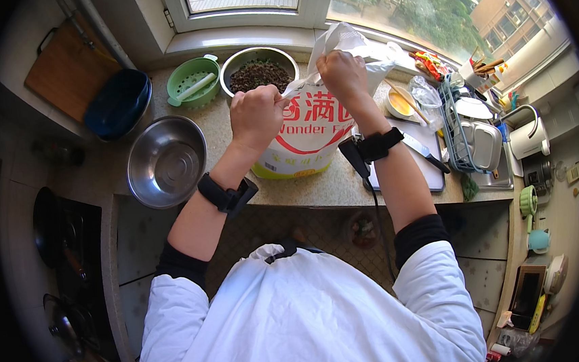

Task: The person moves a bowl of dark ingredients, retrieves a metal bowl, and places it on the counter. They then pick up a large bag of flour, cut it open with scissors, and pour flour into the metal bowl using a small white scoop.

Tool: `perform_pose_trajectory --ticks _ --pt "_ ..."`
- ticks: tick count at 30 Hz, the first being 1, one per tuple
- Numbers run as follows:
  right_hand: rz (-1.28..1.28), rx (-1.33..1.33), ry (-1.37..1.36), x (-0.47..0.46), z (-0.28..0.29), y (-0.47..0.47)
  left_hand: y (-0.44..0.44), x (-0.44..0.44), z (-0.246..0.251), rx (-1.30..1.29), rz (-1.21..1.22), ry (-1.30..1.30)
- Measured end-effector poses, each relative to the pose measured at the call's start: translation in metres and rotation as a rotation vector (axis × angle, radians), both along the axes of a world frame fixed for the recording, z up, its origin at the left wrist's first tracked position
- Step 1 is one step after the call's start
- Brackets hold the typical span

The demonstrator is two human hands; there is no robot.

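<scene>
A white woven flour bag (pixel 311 128) with red print and a green base stands upright on the stone counter before me. My left hand (pixel 258 114) pinches its top edge on the left. Higher up on the right, my right hand (pixel 343 72) grips the crumpled top of the same bag. The bag's contents are hidden from this angle. Just left of the bag sits a wide stainless steel bowl (pixel 168 160) with nothing in it. Behind my left hand stands a steel bowl of dark minced filling (pixel 263 73) with green bits in it.
A green colander (pixel 194 81) with a white rod in it is at the back left. To the right are a bowl of beaten egg (pixel 399 102), a kitchen knife (pixel 425 152) on a cutting board (pixel 411 176), and a dish rack (pixel 469 131). A cable hangs below my right wrist.
</scene>
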State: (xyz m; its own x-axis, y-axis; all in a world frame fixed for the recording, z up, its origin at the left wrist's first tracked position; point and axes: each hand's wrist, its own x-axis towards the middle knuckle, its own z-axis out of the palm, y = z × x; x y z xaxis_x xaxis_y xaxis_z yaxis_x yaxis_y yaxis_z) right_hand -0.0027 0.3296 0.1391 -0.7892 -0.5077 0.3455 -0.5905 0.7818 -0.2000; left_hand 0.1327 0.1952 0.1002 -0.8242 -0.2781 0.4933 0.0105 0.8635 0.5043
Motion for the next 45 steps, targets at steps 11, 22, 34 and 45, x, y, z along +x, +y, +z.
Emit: perform_pose_trajectory --ticks 11,22,34,45 --pt "-0.092 -0.014 0.051 -0.012 -0.010 0.001 -0.001 0.000 0.002 -0.064 0.006 -0.015" --pt "0.119 -0.150 0.034 -0.012 -0.008 0.014 -0.010 0.000 0.007 -0.070 0.097 0.132" --pt "-0.180 -0.434 0.077 0.066 -0.051 0.118 0.066 0.031 -0.015 0.215 -0.448 0.007" --pt "-0.279 -1.978 -1.423 0.159 -0.143 0.209 0.229 0.026 -0.131 0.393 -1.037 -0.332"
